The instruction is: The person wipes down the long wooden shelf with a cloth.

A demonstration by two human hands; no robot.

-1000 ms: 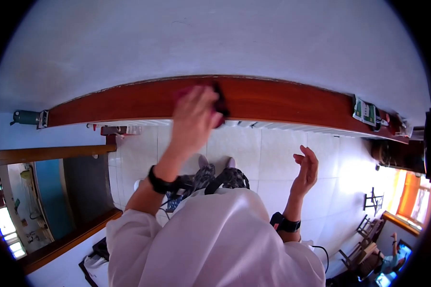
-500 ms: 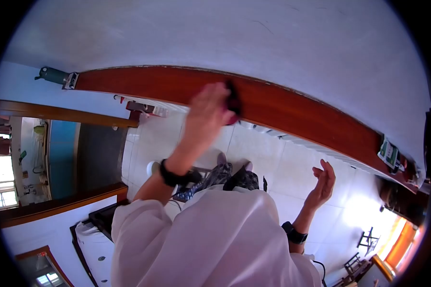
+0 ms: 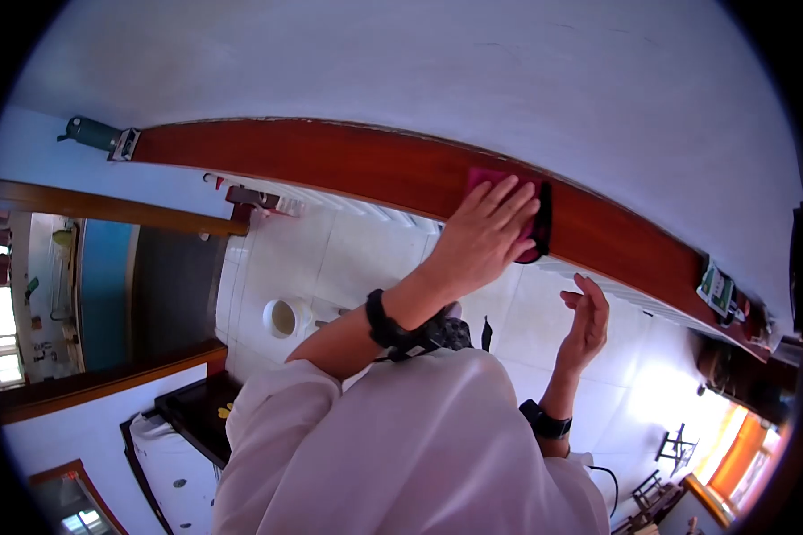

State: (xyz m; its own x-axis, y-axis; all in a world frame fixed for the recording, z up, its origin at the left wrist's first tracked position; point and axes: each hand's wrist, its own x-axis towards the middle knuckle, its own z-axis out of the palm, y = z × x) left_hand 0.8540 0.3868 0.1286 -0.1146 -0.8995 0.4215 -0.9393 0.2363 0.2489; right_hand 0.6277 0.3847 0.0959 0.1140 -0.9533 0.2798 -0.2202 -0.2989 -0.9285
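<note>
My left hand [image 3: 486,234] lies with fingers spread on a dark red cloth [image 3: 530,245], pressing it against the reddish-brown wooden ledge [image 3: 330,159]. A black band runs along the cloth's right edge, which reaches the front edge of the ledge. Below and to the right, my right hand [image 3: 587,323] hangs in the air with its fingers loosely bent and apart; nothing is in it. Each wrist has a black band.
A green bottle [image 3: 92,133] is at the ledge's left end, beside a small box [image 3: 125,144]. Green-and-white packets [image 3: 716,287] lie toward its right end. A white bucket [image 3: 283,317] stands on the tiled floor, and a dark stool [image 3: 676,447] is at lower right.
My left hand and the red cloth have moved right along the ledge. The view has tilted and shifted, and the white bucket now shows fully. My right hand stays raised and empty.
</note>
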